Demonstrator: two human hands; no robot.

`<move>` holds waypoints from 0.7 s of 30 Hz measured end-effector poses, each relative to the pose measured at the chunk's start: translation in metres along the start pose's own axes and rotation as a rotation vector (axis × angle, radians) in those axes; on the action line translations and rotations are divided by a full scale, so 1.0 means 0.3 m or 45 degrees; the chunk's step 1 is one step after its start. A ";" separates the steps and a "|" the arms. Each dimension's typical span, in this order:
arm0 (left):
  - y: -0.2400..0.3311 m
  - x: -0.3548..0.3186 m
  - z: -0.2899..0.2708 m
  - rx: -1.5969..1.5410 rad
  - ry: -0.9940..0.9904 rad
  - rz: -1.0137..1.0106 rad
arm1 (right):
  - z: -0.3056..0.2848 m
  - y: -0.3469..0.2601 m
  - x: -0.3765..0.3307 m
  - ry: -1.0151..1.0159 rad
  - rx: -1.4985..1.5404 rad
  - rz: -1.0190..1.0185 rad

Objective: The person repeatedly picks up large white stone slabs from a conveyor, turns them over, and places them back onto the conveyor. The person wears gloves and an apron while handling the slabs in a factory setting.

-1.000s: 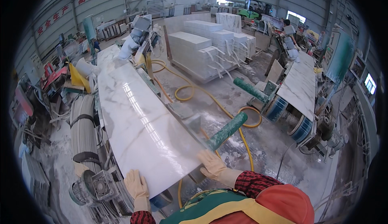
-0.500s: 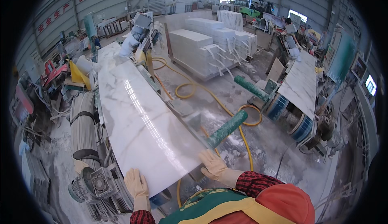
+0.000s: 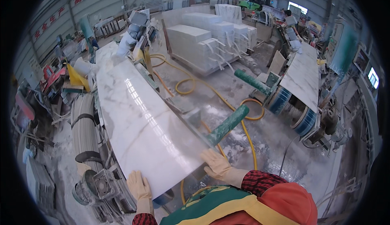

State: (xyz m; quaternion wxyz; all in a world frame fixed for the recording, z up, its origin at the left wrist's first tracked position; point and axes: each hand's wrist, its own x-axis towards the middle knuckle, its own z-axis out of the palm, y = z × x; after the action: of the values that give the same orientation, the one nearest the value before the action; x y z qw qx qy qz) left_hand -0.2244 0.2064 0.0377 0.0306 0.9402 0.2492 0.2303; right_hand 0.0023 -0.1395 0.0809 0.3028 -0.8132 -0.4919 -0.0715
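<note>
From my feed, the white marble slab lies flat and long, running from the near edge, just in front of my chest, away toward the cutting machine at the far end. It rests on a roller bed, and the grey ribbed roller shows along its left side, which I judge is why such a heavy sheet can be guided by hand alone.

My left hand, in a pale glove, lies flat on the slab's near edge, fingers spread and pressing down rather than gripping anything. My right hand, gloved the same, is at the near right corner, fingers extended against the edge; whether they curl under it I cannot tell. One hand at each side of the near end seems placed to keep the slab square on the rollers.

Just beside the right hand, a green padded roller arm slants up from the slab's right edge, with a second one farther off. A yellow hose loops across the wet concrete floor. Beyond it stand stacked white stone blocks, and to the right another marble slab rests on its own stand.
</note>
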 end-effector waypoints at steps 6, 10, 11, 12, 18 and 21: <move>0.039 0.019 -0.052 -0.092 0.033 0.032 | 0.004 -0.004 0.018 -0.172 -0.074 0.116; 0.034 -0.002 -0.033 0.010 0.058 0.001 | -0.033 -0.027 0.073 -0.336 -0.088 0.125; 0.042 -0.001 -0.031 0.014 0.063 0.000 | -0.037 -0.023 0.075 -0.322 -0.118 0.109; 0.039 -0.003 -0.033 0.011 0.030 -0.020 | -0.038 -0.021 0.083 -0.309 -0.149 0.093; 0.035 -0.014 -0.028 0.022 0.042 -0.046 | 0.173 0.122 0.171 -0.131 -0.299 -0.018; 0.043 0.000 -0.055 -0.022 -0.034 -0.061 | 0.227 0.147 0.264 -0.128 -0.355 -0.021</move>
State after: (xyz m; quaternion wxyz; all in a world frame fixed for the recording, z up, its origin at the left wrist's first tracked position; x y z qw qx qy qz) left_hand -0.2260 0.1940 0.0547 0.0477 0.9366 0.2690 0.2192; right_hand 0.0672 -0.0561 0.0402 0.1613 -0.8458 -0.4984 -0.1010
